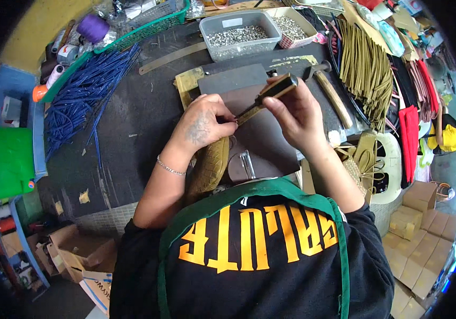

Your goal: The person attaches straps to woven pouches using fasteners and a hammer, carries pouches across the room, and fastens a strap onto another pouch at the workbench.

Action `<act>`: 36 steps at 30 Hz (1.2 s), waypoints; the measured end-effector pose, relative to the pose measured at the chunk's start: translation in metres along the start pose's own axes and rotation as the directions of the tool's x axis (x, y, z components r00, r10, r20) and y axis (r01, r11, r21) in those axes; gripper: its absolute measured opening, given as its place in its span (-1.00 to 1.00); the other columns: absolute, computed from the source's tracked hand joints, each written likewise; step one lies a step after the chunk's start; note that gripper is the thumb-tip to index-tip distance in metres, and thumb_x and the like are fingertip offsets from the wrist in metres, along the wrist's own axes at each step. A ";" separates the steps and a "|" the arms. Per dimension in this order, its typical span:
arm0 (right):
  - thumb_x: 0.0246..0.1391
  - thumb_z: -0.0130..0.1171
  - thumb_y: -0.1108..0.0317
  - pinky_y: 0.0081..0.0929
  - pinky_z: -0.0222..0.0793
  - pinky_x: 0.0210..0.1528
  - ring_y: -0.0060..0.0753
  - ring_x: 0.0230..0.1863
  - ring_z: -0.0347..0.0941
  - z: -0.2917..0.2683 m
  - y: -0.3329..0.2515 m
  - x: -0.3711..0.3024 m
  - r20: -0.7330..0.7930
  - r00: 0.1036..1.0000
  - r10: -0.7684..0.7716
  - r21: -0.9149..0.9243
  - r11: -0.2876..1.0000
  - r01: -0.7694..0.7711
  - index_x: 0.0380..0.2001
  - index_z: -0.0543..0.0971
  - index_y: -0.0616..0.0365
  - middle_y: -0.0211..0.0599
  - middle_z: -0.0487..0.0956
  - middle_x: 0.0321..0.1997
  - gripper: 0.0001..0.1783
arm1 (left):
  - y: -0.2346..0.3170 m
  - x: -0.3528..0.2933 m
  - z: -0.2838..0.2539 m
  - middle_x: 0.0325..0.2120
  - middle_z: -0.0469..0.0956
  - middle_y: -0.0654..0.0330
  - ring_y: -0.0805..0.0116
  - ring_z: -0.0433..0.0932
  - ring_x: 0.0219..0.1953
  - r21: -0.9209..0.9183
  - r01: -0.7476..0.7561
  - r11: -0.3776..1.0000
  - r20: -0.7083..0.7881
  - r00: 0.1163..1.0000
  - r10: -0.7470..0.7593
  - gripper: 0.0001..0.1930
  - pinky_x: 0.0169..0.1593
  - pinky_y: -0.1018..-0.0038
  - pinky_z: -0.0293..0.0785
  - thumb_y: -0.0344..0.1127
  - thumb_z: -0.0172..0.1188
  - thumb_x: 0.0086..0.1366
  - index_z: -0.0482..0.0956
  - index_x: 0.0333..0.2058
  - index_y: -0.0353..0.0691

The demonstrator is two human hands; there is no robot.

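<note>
In my right hand (300, 114) is a hand tool (279, 89) with a thick, dark-ended handle and a narrow black shaft, slanting down toward my left hand; its exact kind is unclear. My left hand (205, 120) is closed in a pinch at the lower end of a narrow olive strip (249, 114), which runs up to the tool's shaft. Below my left wrist lies an olive woven leather piece (208, 169), partly hidden by the forearm. Both hands are over a dark brown board (262, 138). A small shiny metal piece (247, 165) rests on its near part.
A wooden-handled hammer (333, 100) lies right of my right hand. Behind are a clear bin (238, 48) of small metal parts and a metal ruler (172, 57). Blue strips (87, 90) lie left, olive strips (365, 72) right. Cardboard boxes (424, 250) stand at lower right.
</note>
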State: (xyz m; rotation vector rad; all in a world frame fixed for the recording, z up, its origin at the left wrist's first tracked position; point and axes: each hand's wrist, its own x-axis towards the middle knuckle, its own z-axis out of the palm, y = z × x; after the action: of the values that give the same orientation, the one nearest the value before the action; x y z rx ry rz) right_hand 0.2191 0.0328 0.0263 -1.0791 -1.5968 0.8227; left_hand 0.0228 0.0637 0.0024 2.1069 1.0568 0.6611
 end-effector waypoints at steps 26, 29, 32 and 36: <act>-0.05 0.16 0.39 -0.58 0.38 -0.33 -0.52 -0.39 0.48 0.011 -0.023 0.014 0.233 0.969 -0.082 -0.331 0.930 0.158 -0.20 0.39 0.25 -0.29 0.49 -0.42 -0.67 | 0.001 -0.008 0.001 -0.61 0.43 0.18 0.37 0.46 -0.51 -0.104 0.220 0.970 0.058 0.975 -0.214 -0.83 -0.35 0.50 0.37 -0.36 0.25 -0.18 0.47 -0.61 -0.32; -0.10 0.20 0.40 -0.56 0.38 -0.38 -0.46 -0.43 0.49 0.016 -0.026 0.014 0.235 0.959 -0.160 -0.330 0.915 0.234 -0.20 0.39 0.25 -0.27 0.48 -0.43 -0.64 | -0.006 -0.010 0.005 -0.59 0.44 0.23 0.47 0.44 -0.50 -0.213 0.250 0.945 0.064 0.968 -0.242 -0.84 -0.35 0.53 0.37 -0.40 0.25 -0.16 0.47 -0.58 -0.30; -0.15 0.23 0.43 -0.54 0.38 -0.42 -0.39 -0.46 0.48 0.018 -0.025 0.014 0.264 0.932 -0.248 -0.359 0.871 0.334 -0.21 0.39 0.24 -0.23 0.46 -0.43 -0.62 | -0.013 -0.011 0.010 -0.57 0.47 0.26 0.52 0.44 -0.50 -0.312 0.256 0.915 0.054 0.966 -0.252 -0.85 -0.35 0.56 0.38 -0.43 0.25 -0.14 0.48 -0.54 -0.28; -0.13 0.21 0.45 -0.56 0.39 -0.39 -0.40 -0.42 0.50 0.014 -0.019 0.011 0.230 0.959 -0.167 -0.354 0.903 0.242 -0.22 0.39 0.23 -0.26 0.48 -0.45 -0.65 | -0.001 -0.011 0.008 -0.60 0.48 0.28 0.53 0.44 -0.51 -0.228 0.270 0.935 0.031 0.962 -0.270 -0.84 -0.36 0.58 0.37 -0.43 0.25 -0.14 0.48 -0.52 -0.27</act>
State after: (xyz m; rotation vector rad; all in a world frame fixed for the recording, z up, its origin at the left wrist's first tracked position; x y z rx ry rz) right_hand 0.1998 0.0359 0.0437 -1.0947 -2.0577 0.4967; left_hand 0.0211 0.0523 -0.0050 1.7234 1.1829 0.6158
